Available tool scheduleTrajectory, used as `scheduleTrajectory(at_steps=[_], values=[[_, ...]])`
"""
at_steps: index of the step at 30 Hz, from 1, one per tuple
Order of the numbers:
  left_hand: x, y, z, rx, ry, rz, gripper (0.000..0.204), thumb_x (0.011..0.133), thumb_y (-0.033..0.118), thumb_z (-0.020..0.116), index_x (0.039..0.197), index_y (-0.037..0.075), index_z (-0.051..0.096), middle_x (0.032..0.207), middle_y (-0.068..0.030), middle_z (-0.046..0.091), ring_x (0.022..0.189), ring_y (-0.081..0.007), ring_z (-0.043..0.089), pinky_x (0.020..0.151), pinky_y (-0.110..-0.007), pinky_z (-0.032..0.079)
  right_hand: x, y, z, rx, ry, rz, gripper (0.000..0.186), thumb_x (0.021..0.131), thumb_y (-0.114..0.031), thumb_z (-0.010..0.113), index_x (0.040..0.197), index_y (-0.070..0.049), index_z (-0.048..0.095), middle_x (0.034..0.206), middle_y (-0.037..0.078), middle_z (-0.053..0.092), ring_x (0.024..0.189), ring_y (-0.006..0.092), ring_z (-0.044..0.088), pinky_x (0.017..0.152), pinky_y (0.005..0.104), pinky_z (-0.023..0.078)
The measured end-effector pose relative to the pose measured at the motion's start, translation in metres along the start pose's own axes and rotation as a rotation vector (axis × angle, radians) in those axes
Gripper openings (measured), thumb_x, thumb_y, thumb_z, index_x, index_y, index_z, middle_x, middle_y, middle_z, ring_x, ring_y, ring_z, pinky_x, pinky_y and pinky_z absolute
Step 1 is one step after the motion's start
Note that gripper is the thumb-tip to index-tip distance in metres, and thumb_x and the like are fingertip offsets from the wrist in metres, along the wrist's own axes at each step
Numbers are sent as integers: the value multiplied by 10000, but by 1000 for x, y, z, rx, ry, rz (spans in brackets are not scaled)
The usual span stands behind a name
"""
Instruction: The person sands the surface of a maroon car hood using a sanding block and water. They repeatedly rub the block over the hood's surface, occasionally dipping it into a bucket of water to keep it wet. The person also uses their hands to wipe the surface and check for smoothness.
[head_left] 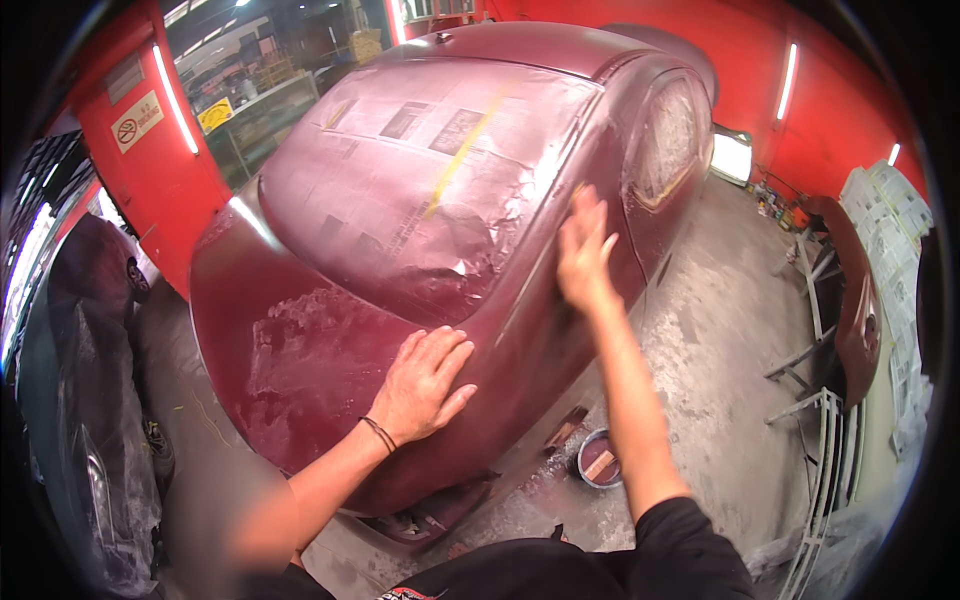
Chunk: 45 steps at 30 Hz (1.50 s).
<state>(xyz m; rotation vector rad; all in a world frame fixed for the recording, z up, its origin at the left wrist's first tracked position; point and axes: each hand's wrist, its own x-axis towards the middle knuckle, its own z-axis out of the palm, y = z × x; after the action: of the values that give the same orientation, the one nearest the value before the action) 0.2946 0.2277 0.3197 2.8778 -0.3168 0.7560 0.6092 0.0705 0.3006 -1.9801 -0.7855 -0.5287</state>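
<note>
In front of me stands a dull maroon car body (310, 400), dusty and with pale smears on its wide lid panel. Masking paper (400, 150) with a yellow stripe covers its large sloping window. My left hand (422, 385) rests on the body just below the window's lower corner, fingers stretched out and nothing seen in it. Farther up, my right hand (585, 250) lies along the pillar beside the window, its fingers extended. Whether anything thin lies beneath that palm is hidden. The side window (668, 135) beyond it is also masked.
A bucket (598, 460) of dark liquid with a tan block stands on the floor at right, beside a brownish block (566, 428). Metal stands (822, 450) and a maroon bumper (855, 300) are farther right. Another car (90, 300), partly under plastic, stands left.
</note>
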Motion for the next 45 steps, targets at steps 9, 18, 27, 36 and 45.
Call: scheduleTrajectory(at_steps=[9,18,27,36,45], values=[[-2,-3,-4,85,-51,60,566,918,259,802,1425,76,629,1518,-152,584,1484,-345,506,1260,-550,361,-22,15,31,86,107,143,639,1178,-465,317,1764,-250,181,1842,24,137,1694,356,79,1241,795,28],[6,1,3,39,-90,72,542,926,258,799,1422,105,642,1548,-136,578,1503,-344,493,1278,-561,327,110,32,0,67,139,334,643,1165,-504,327,1748,-246,241,1829,13,195,1680,368,150,1247,798,83],[6,4,-3,74,-118,38,552,908,253,820,1416,116,652,1549,-131,581,1502,-340,497,1277,-563,323,-46,150,7,52,98,555,611,1161,-495,298,1726,-261,306,1802,-6,282,1667,291,225,1254,754,120],[-1,2,-5,107,-132,33,560,903,243,825,1419,116,650,1550,-138,579,1499,-351,502,1268,-574,327,27,37,20,226,81,164,610,1164,-426,387,1741,-267,270,1830,1,194,1690,350,108,1275,751,21],[5,2,1,86,-145,38,552,929,249,800,1440,121,635,1573,-134,565,1521,-349,478,1272,-572,317,-65,47,15,-117,139,385,625,1156,-362,383,1709,-81,316,1796,153,254,1661,410,190,1272,764,38]])
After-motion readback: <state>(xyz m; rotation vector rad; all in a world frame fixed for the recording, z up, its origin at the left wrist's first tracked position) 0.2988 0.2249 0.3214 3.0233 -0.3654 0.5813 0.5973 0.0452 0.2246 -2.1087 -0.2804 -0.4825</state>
